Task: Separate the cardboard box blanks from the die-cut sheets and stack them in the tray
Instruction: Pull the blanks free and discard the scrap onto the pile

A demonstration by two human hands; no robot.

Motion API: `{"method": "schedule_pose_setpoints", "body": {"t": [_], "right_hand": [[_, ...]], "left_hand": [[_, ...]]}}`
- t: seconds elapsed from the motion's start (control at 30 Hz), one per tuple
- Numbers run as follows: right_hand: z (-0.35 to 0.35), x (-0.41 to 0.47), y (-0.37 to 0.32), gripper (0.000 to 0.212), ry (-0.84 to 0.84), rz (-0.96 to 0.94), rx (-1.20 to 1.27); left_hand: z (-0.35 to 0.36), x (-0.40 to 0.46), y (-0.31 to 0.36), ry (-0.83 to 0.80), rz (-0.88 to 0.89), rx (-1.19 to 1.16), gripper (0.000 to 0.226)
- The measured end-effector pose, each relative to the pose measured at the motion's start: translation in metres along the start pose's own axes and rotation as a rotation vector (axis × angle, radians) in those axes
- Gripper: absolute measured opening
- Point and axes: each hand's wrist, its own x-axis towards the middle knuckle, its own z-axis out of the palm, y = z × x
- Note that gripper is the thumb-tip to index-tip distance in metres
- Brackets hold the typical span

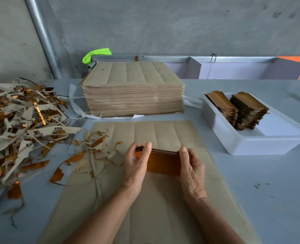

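Note:
A small bundle of gold-faced box blanks [163,162] stands on edge between both hands, above a brown die-cut sheet [145,205] lying flat on the table. My left hand [136,164] pinches the bundle's left end. My right hand [191,166] grips its right end, thumb on top. A tall stack of die-cut sheets [133,90] sits behind. At the right, a white tray [251,143] holds two stacks of separated blanks [240,110].
A big heap of torn cardboard and gold foil scrap [20,127] covers the table's left side, with loose strips [86,155] reaching onto the flat sheet. A white strap [75,104] lies by the tall stack. A green object [96,54] and metal rail sit at the back.

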Motion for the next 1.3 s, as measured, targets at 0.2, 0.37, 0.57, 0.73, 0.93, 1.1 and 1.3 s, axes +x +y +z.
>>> {"method": "schedule_pose_setpoints", "body": {"t": [0.2, 0.37, 0.57, 0.73, 0.93, 1.1, 1.3], "right_hand": [[-0.003, 0.004, 0.001, 0.024, -0.031, 0.030, -0.011], [-0.022, 0.008, 0.005, 0.016, -0.259, -0.023, -0.173], [-0.020, 0.020, -0.006, 0.016, -0.006, 0.344, 0.202], [-0.014, 0.015, -0.017, 0.025, 0.040, 0.606, 0.485], [-0.018, 0.008, -0.028, 0.027, -0.097, 0.633, 0.297], [-0.026, 0.026, -0.041, 0.028, -0.243, 0.386, -0.089], [-0.017, 0.019, -0.039, 0.034, -0.359, 0.370, -0.077]], "left_hand": [[-0.004, 0.004, -0.005, -0.045, -0.027, -0.017, 0.026], [-0.001, 0.006, -0.006, -0.030, -0.084, 0.001, 0.028], [0.003, 0.018, 0.012, 0.061, -0.225, 0.019, 0.061], [0.014, -0.009, 0.016, -0.135, -0.521, 0.022, 0.048], [0.023, -0.010, 0.026, -0.075, -0.533, -0.088, 0.013], [0.021, -0.013, 0.036, -0.133, -0.540, -0.041, 0.014], [0.032, -0.023, 0.040, -0.208, -0.529, 0.012, 0.022]]}}
